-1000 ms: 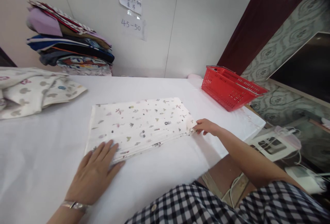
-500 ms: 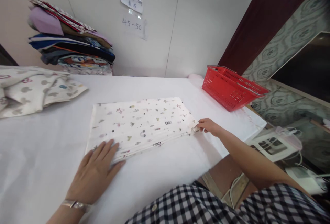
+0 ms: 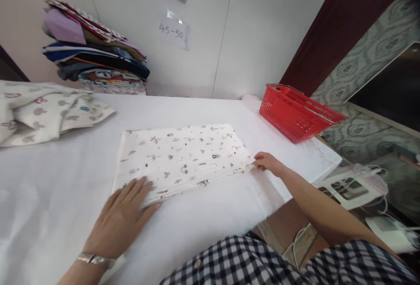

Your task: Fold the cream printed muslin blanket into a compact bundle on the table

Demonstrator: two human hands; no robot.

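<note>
A white cloth [image 3: 183,154] printed with small coloured figures lies folded in layers on the white-covered table [image 3: 210,228]. My left hand [image 3: 123,210], with a bracelet at the wrist, rests flat on its near left corner, thumb spread away from the fingers. At the near right corner, my right hand [image 3: 266,162] pinches the cloth's edge between thumb and fingers. The layers show as several lines along the near edge.
A crumpled patterned cloth [image 3: 42,112] lies at the left. A stack of folded fabrics [image 3: 98,53] stands at the back left against the wall. A red plastic basket [image 3: 295,114] sits at the back right, near the table's right corner.
The view has shifted slightly, so things appear a little further right. Both hands keep their places on the folded cloth. The upper paper on the wall now hangs curled up.
</note>
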